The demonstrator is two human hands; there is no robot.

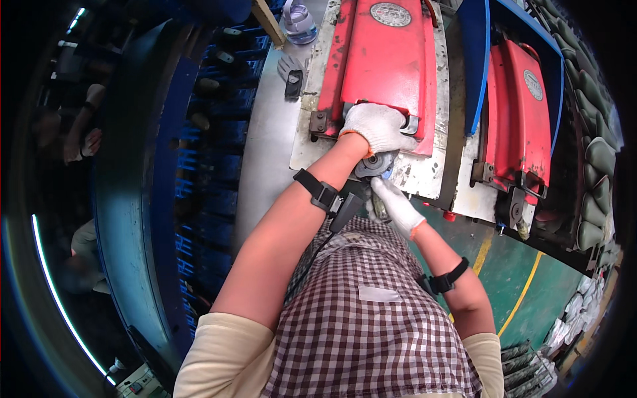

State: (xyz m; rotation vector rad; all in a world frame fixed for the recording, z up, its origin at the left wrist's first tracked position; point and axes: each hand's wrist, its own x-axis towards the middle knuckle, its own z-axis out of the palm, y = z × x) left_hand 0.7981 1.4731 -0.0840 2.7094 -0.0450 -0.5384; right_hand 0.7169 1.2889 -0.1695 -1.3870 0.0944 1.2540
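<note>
My left hand [377, 126], in a white glove, grips the near edge of a red metal press cover [388, 56] that lies on a worn grey plate [424, 174]. Below it sits a round grey metal part [373, 166]. My right hand [396, 204], also gloved in white, reaches up under that round part with its fingers touching it. Whether it holds the part is hidden by my left wrist. Both forearms wear black straps.
A second red press [519, 113] stands to the right behind a blue frame [479, 60]. A clear plastic bottle [298, 20] and a small black object [293, 84] lie on the steel bench [265, 152]. Blue racks stand at left, stacked dark parts at far right.
</note>
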